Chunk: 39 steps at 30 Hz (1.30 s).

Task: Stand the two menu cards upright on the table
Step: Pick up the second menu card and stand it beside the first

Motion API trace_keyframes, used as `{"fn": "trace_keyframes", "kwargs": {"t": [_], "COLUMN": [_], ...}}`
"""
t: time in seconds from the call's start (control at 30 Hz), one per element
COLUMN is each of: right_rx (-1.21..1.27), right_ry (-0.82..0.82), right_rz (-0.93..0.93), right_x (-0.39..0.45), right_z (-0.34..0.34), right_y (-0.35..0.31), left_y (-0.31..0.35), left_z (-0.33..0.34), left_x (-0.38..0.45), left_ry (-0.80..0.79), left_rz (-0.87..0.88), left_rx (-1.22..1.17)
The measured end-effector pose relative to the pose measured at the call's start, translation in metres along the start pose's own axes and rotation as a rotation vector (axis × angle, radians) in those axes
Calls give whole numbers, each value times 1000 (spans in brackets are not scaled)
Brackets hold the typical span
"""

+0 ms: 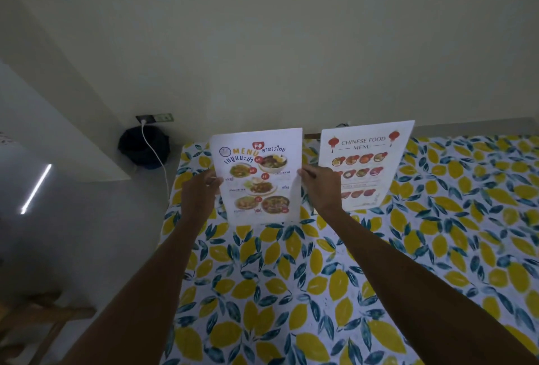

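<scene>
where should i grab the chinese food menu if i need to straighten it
Take the Chinese food menu by its two side edges at about mid-height, one hand coming in from each side, as both hands now hold the Thai menu. It is a thin upright sheet, so an edge grip steadies it without creasing. The right hand overlaps its left edge in this view.

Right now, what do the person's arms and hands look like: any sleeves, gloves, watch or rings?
Both arms are bare from the bottom edge of the picture to the fingers; no sleeve shows. The left hand and right hand wear no gloves. No watch, bracelet or ring is visible on either wrist or on the fingers that show, though the light is dim and the fingertips are partly hidden.
</scene>
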State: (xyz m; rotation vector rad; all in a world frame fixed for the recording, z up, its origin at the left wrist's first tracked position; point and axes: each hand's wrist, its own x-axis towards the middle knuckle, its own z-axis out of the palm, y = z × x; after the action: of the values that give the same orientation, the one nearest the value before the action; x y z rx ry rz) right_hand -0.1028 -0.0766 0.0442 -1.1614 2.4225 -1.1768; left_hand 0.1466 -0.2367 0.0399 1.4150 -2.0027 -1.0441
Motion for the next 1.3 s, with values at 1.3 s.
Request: {"fn": "trace_keyframes", "kwargs": {"t": [1.3], "right_rx": [36], "right_ry": [8], "right_rz": [-60], "right_x": [-4], "right_z": [-1], "right_y": [8], "left_y": [9], "left_z": [3], "left_x": [-9], "left_ry": [13], "left_rz": [-11], "left_rx": [52]}}
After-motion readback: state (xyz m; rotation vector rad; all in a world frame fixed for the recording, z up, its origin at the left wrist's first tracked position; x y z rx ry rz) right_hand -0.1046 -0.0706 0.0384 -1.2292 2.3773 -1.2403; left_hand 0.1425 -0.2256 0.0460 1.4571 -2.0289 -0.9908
